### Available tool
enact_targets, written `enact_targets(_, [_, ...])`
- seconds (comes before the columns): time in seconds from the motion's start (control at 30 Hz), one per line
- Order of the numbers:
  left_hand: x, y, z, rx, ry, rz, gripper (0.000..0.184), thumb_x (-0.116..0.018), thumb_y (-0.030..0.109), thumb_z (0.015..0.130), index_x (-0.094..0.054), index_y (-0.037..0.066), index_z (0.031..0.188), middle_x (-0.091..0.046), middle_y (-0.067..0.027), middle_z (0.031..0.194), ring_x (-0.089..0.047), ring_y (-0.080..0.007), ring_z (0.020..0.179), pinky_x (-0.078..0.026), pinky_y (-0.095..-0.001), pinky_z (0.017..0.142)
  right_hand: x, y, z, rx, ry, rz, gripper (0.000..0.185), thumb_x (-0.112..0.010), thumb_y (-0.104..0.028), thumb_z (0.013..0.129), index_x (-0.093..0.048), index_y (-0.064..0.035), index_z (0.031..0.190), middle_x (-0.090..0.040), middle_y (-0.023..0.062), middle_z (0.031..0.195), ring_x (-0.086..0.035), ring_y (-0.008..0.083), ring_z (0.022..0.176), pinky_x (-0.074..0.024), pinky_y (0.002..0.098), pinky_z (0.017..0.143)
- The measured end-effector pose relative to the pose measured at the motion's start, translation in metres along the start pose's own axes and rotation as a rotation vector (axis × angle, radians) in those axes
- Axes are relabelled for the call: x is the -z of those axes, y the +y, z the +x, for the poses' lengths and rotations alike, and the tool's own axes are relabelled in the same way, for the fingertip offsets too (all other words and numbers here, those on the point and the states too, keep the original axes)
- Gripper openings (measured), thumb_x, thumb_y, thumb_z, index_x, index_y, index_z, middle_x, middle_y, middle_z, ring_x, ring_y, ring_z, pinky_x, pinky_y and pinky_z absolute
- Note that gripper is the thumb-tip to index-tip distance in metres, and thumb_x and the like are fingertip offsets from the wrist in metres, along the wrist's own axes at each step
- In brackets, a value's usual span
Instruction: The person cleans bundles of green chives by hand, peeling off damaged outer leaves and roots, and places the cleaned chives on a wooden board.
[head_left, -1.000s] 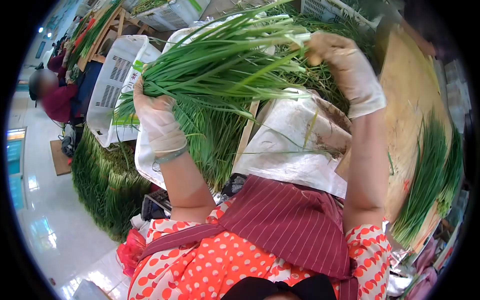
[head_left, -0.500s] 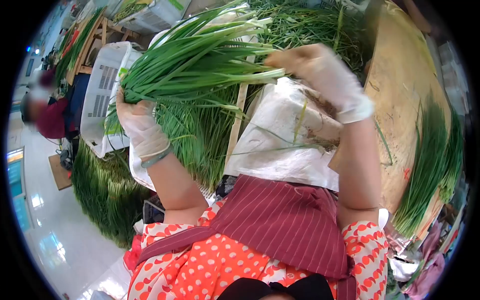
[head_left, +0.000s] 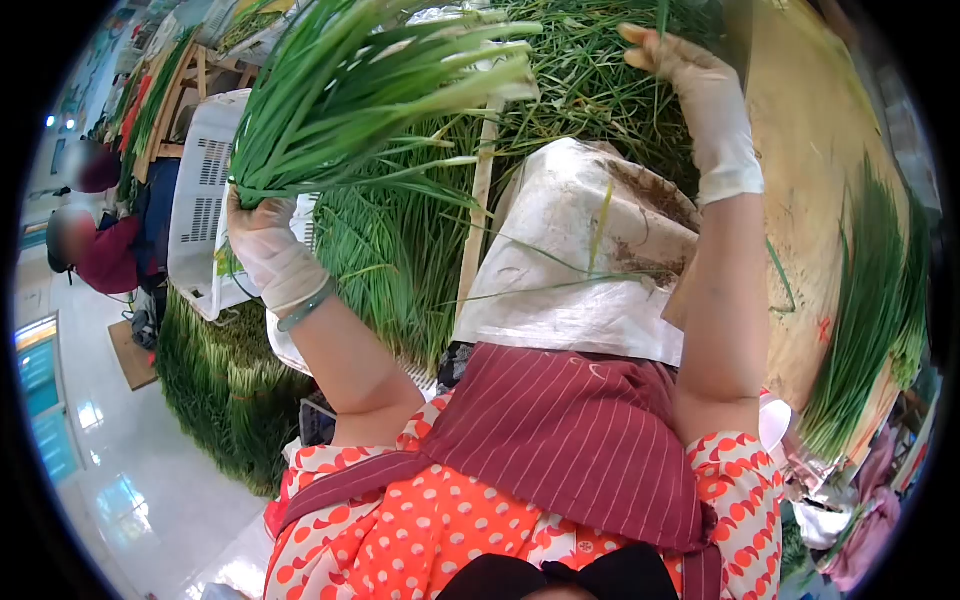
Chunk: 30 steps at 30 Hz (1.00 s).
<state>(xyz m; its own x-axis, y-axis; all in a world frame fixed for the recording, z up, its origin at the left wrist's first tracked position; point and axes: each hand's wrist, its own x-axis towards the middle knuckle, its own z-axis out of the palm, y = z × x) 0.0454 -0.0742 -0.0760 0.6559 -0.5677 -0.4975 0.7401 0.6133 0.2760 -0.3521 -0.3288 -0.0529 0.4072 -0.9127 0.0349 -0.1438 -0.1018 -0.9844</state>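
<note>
My left hand (head_left: pixel 268 245), in a thin whitish glove, is closed around the leafy end of a bunch of garlic chives (head_left: pixel 350 110). Its pale stem ends point right and look slightly blurred. At the upper right, my right hand (head_left: pixel 700 95), gloved too, is raised over a heap of loose green leaves (head_left: pixel 580 60), apart from the bunch. Its bent fingertips point left with a small gap between them. A green blade shows just above these fingers; whether they touch it I cannot tell. More garlic chives (head_left: pixel 385 270) lie below the held bunch.
A dirt-stained white sheet (head_left: pixel 560 250) lies before my lap. White plastic crates (head_left: pixel 200 200) stand at the left, with stacked chives (head_left: pixel 225 390) on the floor. A wooden board (head_left: pixel 800 200) at the right carries a green bunch (head_left: pixel 860 310). Another person (head_left: pixel 105 255) is at far left.
My right hand has moved up and away from the stem ends, over the leaf heap. The left hand still holds the bunch, which has tilted and shifted slightly left.
</note>
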Motion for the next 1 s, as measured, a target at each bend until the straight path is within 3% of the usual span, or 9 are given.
enact_targets(0.1, [-0.001,-0.003,0.009,0.037,0.067,-0.052,0.031,-0.047,0.017,0.075,-0.062,0.005,0.099,-0.063,-0.0124,0.103,-0.059,-0.029,0.097,-0.047,-0.0484,0.084,-0.007,0.023,-0.011,0.032,-0.011,-0.273,0.045,-0.069,-0.036,0.077,-0.062,-0.0034,0.108,-0.062,0.0135,0.106,-0.057,0.0179,0.098,-0.0412,0.0285,0.09])
enact_targets(0.2, [-0.012,-0.026,0.01,-0.277,0.267,0.147,0.037,-0.039,0.026,0.082,-0.057,0.008,0.109,-0.061,-0.0118,0.108,-0.056,-0.0321,0.1,-0.043,-0.0554,0.084,-0.041,-0.014,-0.035,-0.071,-0.387,0.228,0.054,-0.065,-0.039,0.079,-0.056,-0.0008,0.116,-0.065,0.0084,0.103,-0.058,0.0176,0.097,-0.0384,0.0312,0.095])
enact_targets(0.4, [-0.021,-0.046,0.004,-0.216,0.282,0.017,0.036,-0.043,0.02,0.078,-0.057,0.006,0.109,-0.058,-0.0137,0.111,-0.054,-0.031,0.103,-0.043,-0.0511,0.087,-0.085,-0.011,-0.032,-0.263,-0.221,0.886,0.027,-0.061,-0.021,0.086,-0.061,0.0011,0.102,-0.066,0.0113,0.093,-0.061,0.0126,0.079,-0.0482,0.0222,0.074])
enact_targets(0.57, [-0.02,-0.054,0.003,-0.186,0.208,-0.056,0.038,-0.044,0.021,0.077,-0.056,0.003,0.108,-0.057,-0.0168,0.11,-0.053,-0.0317,0.103,-0.043,-0.0512,0.09,-0.1,-0.001,-0.037,-0.085,-0.087,0.508,0.015,-0.058,-0.014,0.087,-0.063,0.0004,0.091,-0.066,0.0079,0.083,-0.058,0.0103,0.069,-0.0487,0.0221,0.066])
enact_targets(0.67, [-0.026,-0.057,0.001,-0.115,0.195,-0.152,0.038,-0.043,0.02,0.078,-0.056,0.002,0.109,-0.056,-0.0174,0.113,-0.052,-0.0327,0.106,-0.041,-0.0524,0.091,-0.092,-0.015,-0.054,0.357,-0.377,0.019,0.011,-0.059,-0.007,0.081,-0.064,0.0003,0.087,-0.065,0.0088,0.08,-0.059,0.0099,0.067,-0.0481,0.0224,0.061])
enact_targets(0.77, [-0.027,-0.058,-0.002,-0.134,0.199,-0.159,0.038,-0.042,0.021,0.08,-0.056,0.002,0.11,-0.056,-0.0164,0.115,-0.051,-0.0328,0.108,-0.04,-0.0536,0.092,-0.048,-0.062,-0.066,0.064,-0.713,0.077,0.008,-0.058,-0.009,0.081,-0.066,-0.0056,0.079,-0.066,0.0052,0.075,-0.061,0.0131,0.067,-0.0477,0.0251,0.064])
enact_targets(0.93, [-0.005,-0.035,0.009,-0.081,0.08,-0.144,0.038,-0.041,0.026,0.084,-0.056,0.006,0.112,-0.057,-0.014,0.113,-0.052,-0.0328,0.108,-0.039,-0.0547,0.091,0.044,-0.024,-0.022,0.452,-0.057,0.586,0.025,-0.06,-0.02,0.085,-0.06,0.0029,0.095,-0.063,0.0141,0.095,-0.06,0.019,0.086,-0.0461,0.025,0.078])
enact_targets(0.97, [-0.002,-0.031,0.013,-0.026,0.047,-0.198,0.039,-0.041,0.027,0.085,-0.056,0.006,0.113,-0.057,-0.0135,0.114,-0.052,-0.0328,0.108,-0.039,-0.0545,0.091,0.054,-0.02,-0.014,0.334,0.293,0.701,0.031,-0.059,-0.022,0.086,-0.057,0.005,0.101,-0.062,0.0158,0.097,-0.061,0.0211,0.089,-0.0455,0.0259,0.082])
enact_targets(1.0, [-0.005,-0.035,0.009,-0.025,0.047,-0.197,0.039,-0.041,0.027,0.085,-0.056,0.006,0.113,-0.057,-0.0135,0.114,-0.052,-0.0328,0.108,-0.039,-0.0545,0.091,0.062,-0.009,-0.002,0.334,0.294,0.701,0.031,-0.059,-0.022,0.086,-0.057,0.005,0.101,-0.062,0.0158,0.097,-0.061,0.0211,0.089,-0.0455,0.0259,0.082])
